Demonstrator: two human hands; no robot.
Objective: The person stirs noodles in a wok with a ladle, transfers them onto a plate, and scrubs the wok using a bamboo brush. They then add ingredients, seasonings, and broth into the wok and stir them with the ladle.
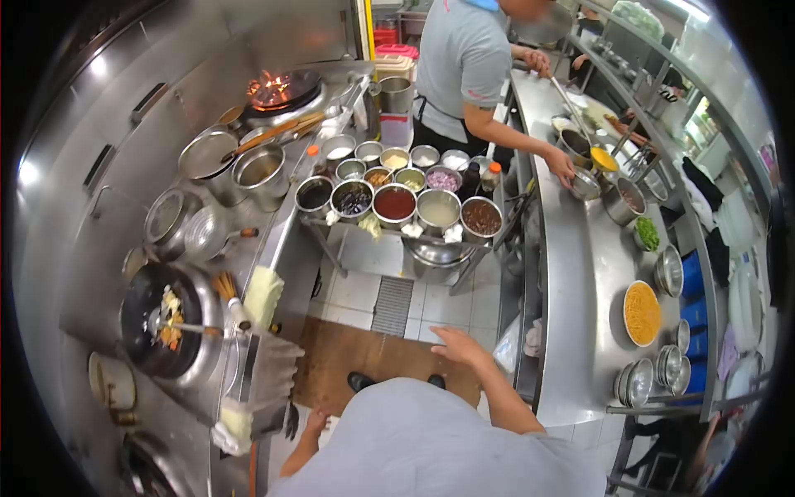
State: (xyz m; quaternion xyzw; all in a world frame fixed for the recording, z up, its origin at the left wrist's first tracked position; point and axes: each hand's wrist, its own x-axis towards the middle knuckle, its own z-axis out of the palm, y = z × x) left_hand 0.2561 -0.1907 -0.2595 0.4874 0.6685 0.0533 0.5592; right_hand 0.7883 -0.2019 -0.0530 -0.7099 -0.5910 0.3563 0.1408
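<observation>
My right hand (456, 345) hangs over the brown floor mat with its fingers stretched apart, holding nothing. Low by the front edge of the stove is my left hand (316, 421), small in view, its fingers loosely apart and nothing seen in them. To its left, a black wok (161, 319) on the range contains pale and orange pieces of food, with a ladle (195, 329) resting across it. Beside the wok lie a bamboo brush (230, 300) and a folded pale cloth (263, 298). A black glove-like item (291, 421) hangs near my left hand.
A co-worker (464, 74) at the right counter holds a long ladle and touches a metal bowl (585, 184). Ahead stands a rack of seasoning pots (394, 205). Flames rise in a rear wok (277, 89). A bowl of yellow noodle-like food (642, 313) sits on the right counter (571, 331).
</observation>
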